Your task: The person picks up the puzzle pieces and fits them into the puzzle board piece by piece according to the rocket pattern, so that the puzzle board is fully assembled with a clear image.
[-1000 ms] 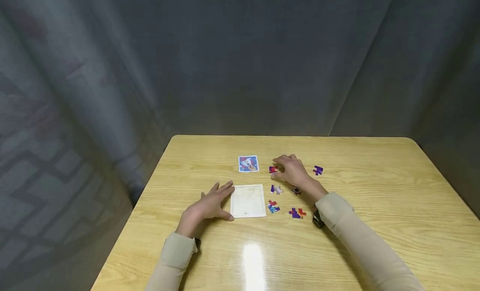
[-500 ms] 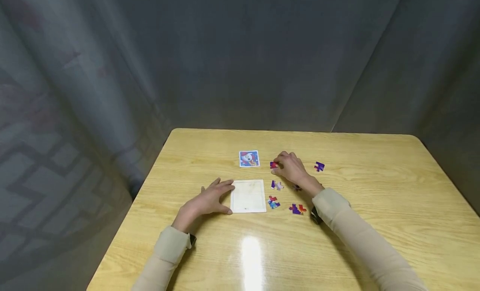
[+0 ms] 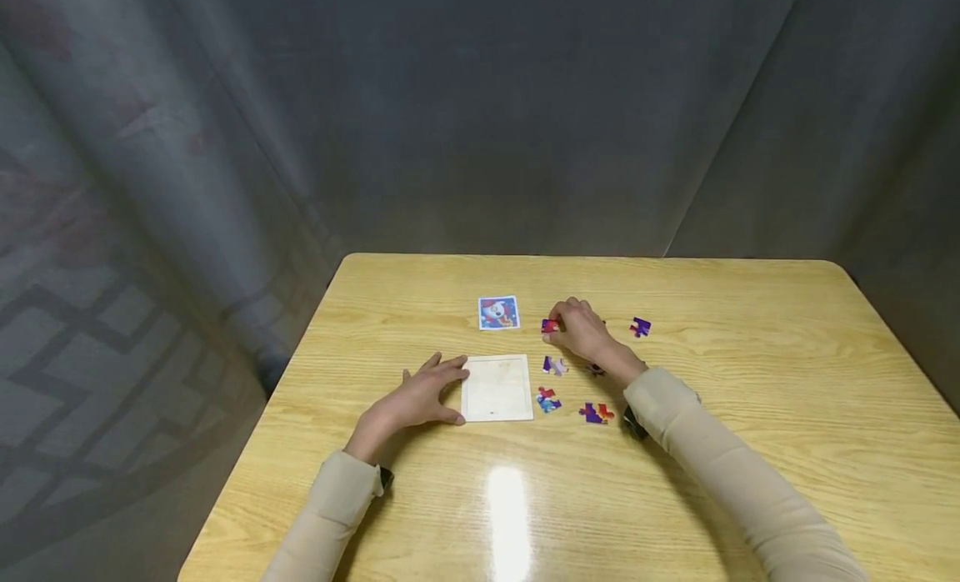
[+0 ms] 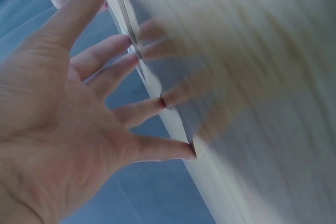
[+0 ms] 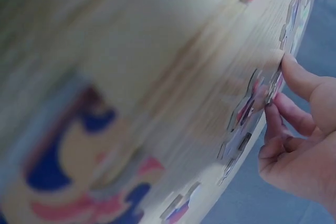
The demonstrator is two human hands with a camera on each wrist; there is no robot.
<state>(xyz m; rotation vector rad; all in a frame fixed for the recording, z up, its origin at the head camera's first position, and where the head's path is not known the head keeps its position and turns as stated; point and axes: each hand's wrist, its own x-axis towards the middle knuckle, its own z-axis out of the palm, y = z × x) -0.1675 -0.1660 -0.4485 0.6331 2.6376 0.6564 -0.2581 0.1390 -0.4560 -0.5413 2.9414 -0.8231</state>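
Observation:
My left hand [image 3: 420, 396] rests at the left side of a square white puzzle tray [image 3: 497, 388], fingers spread, with the thumb and a finger touching its edge. The left wrist view shows that hand's straight fingers [image 4: 149, 109] meeting the tabletop and tray edge. Beyond the tray to the right, my right hand [image 3: 581, 328] pinches a red and purple puzzle piece [image 3: 550, 325] between thumb and fingers, at table level. The right wrist view shows the right hand's thumb and fingertips at this piece [image 5: 275, 83], partly covering it.
A square picture card [image 3: 498, 313] lies behind the tray. Loose puzzle pieces lie right of it: white-purple [image 3: 555, 365], blue-red [image 3: 548, 400], purple-orange [image 3: 596, 413], and purple [image 3: 641, 326]. A dark one [image 3: 596, 369] is partly under the right forearm.
My right thumb and fingers have drawn together on the red and purple piece. The left hand stays at the tray. The head view has tilted slightly, so the table sits higher.

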